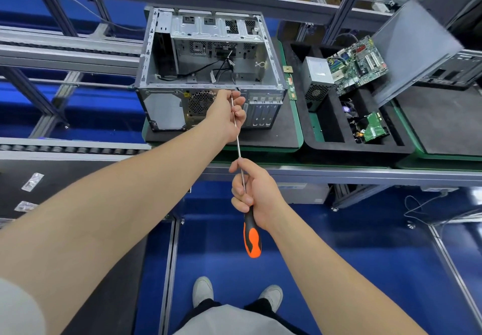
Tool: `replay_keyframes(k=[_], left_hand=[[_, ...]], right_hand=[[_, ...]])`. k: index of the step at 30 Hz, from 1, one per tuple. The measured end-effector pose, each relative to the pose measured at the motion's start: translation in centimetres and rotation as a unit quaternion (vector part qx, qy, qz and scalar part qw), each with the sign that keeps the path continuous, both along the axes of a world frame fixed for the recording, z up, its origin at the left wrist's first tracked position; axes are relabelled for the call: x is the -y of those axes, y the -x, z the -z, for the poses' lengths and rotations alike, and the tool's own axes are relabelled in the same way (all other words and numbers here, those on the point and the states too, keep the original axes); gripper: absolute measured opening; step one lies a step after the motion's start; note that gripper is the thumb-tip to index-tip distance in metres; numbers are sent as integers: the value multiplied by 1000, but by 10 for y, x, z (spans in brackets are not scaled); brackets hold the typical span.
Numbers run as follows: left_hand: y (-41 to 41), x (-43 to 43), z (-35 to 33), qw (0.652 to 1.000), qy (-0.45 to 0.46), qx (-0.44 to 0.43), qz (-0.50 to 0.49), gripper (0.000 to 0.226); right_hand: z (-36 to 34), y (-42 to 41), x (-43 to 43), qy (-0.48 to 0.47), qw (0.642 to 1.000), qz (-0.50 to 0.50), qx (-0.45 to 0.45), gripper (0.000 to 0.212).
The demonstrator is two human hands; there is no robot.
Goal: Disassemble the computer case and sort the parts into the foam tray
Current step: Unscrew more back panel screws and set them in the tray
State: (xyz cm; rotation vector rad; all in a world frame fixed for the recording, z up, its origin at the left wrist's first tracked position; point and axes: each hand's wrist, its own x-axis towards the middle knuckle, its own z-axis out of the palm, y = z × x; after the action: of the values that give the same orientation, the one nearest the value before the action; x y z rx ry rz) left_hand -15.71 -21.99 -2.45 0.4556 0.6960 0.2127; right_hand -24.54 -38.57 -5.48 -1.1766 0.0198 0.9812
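an opened computer case (208,73) sits just left of the foam tray (339,148), which holds a motherboard (357,66). the right hand (257,199) grips a long screwdriver (252,238) at its handle. the left hand (229,115) pinches the shaft near the case's rear top edge. the step likely goes best with the tip seated squarely and the shaft held straight.

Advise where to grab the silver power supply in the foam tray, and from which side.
Probably across its top half, from above and the left: the power supply stands upright in the foam tray, its left and near faces bare, while the motherboard leans on its right edge.
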Motion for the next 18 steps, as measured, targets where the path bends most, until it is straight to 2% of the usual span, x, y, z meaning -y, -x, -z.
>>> replay_keyframes(k=[3,6,11,15,18], left_hand=[[-4,1,0,1000,21,1,-10,25],[-7,8,1,1000,-15,-24,4,20],[-19,40,13,986,-101,-57,124,8],[-42,77,22,959,-162,-75,220,11],[-67,110,26,946,-194,-81,245,12]], right_hand=[[2,-3,2,0,1000,8,12,21],[4,-9,7,-7,999,36,21,23],[2,-33,15,3,990,133,36,22],[-7,-82,31,65,974,212,50,20],[-10,-124,55,108,963,238,59,24]])
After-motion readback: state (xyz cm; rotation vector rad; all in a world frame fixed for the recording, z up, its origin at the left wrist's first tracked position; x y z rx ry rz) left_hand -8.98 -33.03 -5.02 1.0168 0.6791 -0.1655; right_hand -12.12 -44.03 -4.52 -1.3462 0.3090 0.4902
